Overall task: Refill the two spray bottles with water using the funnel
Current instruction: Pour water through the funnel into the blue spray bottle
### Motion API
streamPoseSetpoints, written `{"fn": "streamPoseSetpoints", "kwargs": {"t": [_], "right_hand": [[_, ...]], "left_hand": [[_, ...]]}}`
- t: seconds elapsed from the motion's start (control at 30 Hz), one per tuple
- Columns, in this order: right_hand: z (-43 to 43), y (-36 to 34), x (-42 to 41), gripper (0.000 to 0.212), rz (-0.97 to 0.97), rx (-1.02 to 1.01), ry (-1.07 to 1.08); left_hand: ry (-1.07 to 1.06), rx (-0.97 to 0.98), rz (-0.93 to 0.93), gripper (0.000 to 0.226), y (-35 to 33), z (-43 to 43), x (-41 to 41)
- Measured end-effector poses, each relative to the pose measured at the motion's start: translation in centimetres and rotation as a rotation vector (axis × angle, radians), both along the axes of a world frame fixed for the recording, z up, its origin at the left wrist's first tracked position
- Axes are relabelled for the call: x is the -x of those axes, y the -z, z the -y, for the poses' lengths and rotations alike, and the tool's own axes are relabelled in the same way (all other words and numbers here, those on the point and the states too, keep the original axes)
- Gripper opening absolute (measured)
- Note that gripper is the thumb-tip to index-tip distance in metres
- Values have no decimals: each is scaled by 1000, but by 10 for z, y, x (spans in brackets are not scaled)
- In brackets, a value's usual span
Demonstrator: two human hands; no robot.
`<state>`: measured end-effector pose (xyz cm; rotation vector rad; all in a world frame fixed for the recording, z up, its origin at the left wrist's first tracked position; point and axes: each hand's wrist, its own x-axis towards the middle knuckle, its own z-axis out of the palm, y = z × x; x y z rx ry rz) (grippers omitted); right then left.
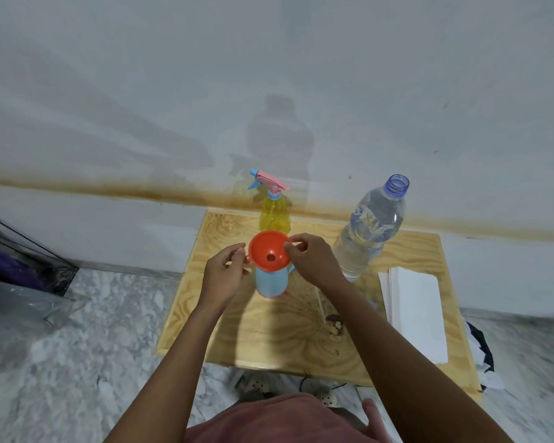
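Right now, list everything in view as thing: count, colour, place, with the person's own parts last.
Orange plastic funnel: 1, orange, seated on the light blue bottle's top.
Light blue plastic spray bottle: 1, light blue, table centre, under the funnel.
Yellow plastic spray bottle: 1, yellow with pink-and-blue trigger head, behind the blue one.
Clear plastic water bottle: 1, clear, uncapped, right of both spray bottles.
Stack of white paper sheets: 1, white, table's right edge.
Light wooden table: 1, pale wood, against the wall.
Left hand: 1, holding the funnel's left tab.
Right hand: 1, pinching the funnel's right rim.
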<state>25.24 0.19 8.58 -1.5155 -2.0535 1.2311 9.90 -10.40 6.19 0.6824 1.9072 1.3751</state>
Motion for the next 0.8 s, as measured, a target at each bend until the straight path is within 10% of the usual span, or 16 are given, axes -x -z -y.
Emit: {"fn": "streamPoseSetpoints", "kwargs": {"t": [0.3,0.8], "right_hand": [[2,0,3,18,-41,-52,73],[16,15,0,13,-146,-111,201]], "left_hand": [[356,54,-80,34,23,-7,-8],[328,48,-270,49,63,-18,-6]]}}
